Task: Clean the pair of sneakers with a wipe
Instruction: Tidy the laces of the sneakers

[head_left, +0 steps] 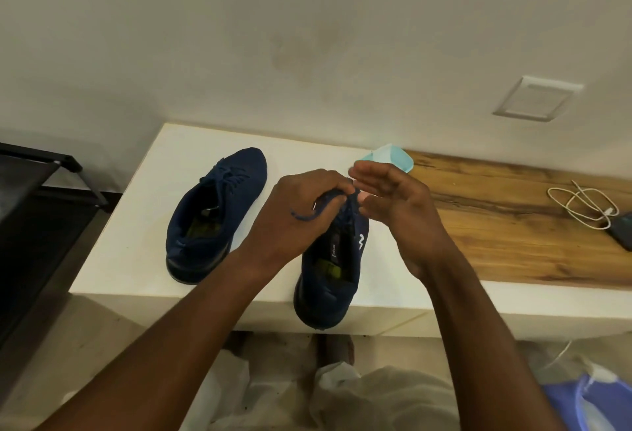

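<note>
Left hand (301,215) — fingers curled tight, pinching a dark lace (305,217) above the tongue of the near sneaker (330,270); a loose lace end trails over the knuckles. Right hand (396,208) at 3 o'clock of the left, fingers mostly straight and spread, holding nothing that shows. Thumb sits close to the laces; contact cannot be told.

Near sneaker stands upright on the white counter (143,225), toe toward 12, heel overhanging the front edge at 6. Far sneaker (213,211) lies at 9 o'clock of the hands, apart from its mate, laces tied, untouched.

Pale teal packet (396,158) at 12 to 1 o'clock, just behind the right hand — likely the wipes, label not readable. No wipe in either hand; wiping looks not yet begun.

Handling, as judged: knit upper soft and yielding, shoe light, sole the stiff part. Best held at the heel collar or with a hand inside, so the fabric does not collapse under rubbing. The overhanging heel could tip off.

Wooden top (513,225) at 3 o'clock carries a white cable (581,208).
</note>
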